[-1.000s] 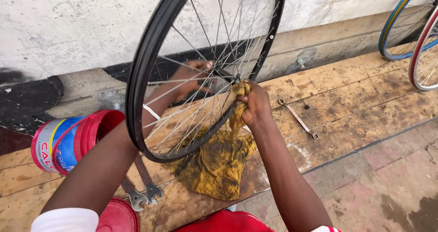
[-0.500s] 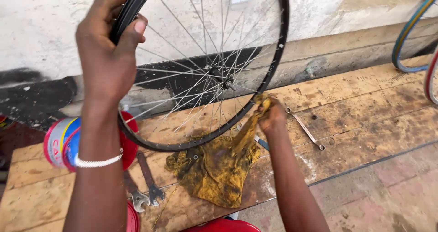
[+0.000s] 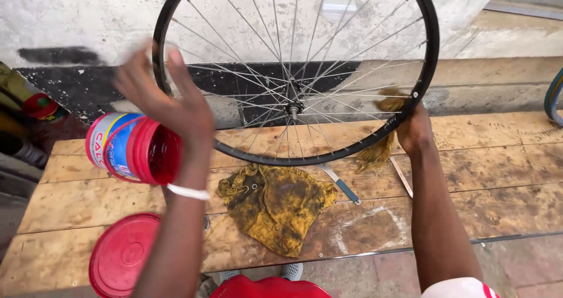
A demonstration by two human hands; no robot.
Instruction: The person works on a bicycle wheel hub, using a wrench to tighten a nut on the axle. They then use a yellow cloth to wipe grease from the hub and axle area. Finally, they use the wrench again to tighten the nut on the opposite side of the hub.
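Right hand (image 3: 415,131) is gripping the lower right of the bicycle wheel (image 3: 431,46) rim, with a scrap of dirty yellow rag (image 3: 378,148) clenched against it and hanging down below the rim. That one black-rimmed wheel is standing upright on the wooden desk (image 3: 498,175), close in front of a white wall, its spokes meeting at the hub (image 3: 293,107) in the middle. Left hand (image 3: 167,101) is hovering open and blurred at the wheel's left edge, fingers spread, grasping nothing; whether it is touching the rim cannot be told. It is partly covering one tub (image 3: 132,148), red-mouthed and lying on its side on the desk, open end facing right. One red lid (image 3: 120,254) is lying flat near the desk's front left corner. A second, larger yellow cloth (image 3: 272,201) is lying crumpled under the wheel. Two slim tools are resting beside it: a blue-handled one (image 3: 341,183) and a flat metal bar (image 3: 402,176).
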